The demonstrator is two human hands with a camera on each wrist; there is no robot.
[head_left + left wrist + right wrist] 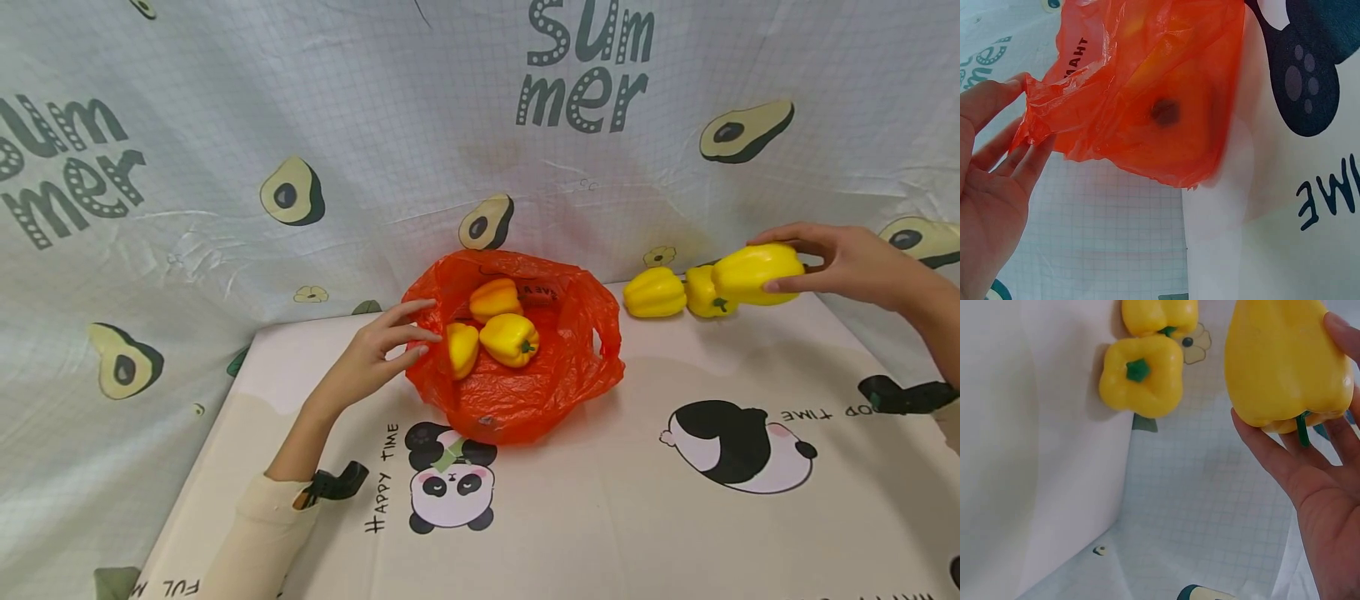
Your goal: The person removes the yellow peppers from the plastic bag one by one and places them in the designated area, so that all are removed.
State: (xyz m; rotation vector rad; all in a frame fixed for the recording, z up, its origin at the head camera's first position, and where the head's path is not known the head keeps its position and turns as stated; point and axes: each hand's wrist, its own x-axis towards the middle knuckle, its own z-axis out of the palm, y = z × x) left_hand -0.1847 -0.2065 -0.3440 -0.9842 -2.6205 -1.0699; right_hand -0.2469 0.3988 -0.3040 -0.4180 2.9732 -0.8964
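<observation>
My left hand [372, 354] pinches the left rim of a red plastic bag [525, 408]; in the left wrist view the crumpled edge sits between thumb and fingers [1038, 156]. Inside the open bag lie several bell peppers, among them a yellow pepper [510, 340] and an orange-yellow pepper [495, 298]. At the right, my right hand [862, 265] grips a yellow bell pepper [757, 273] by its stem end, raised above the table. In the right wrist view its green stem [1302, 430] points toward the palm.
Two more yellow peppers rest at the table's back edge: one pepper [655, 293] on the left, another pepper [707, 292] partly behind the held one. A printed cloth [405, 167] hangs behind. The table [570, 517] has a panda-print cover.
</observation>
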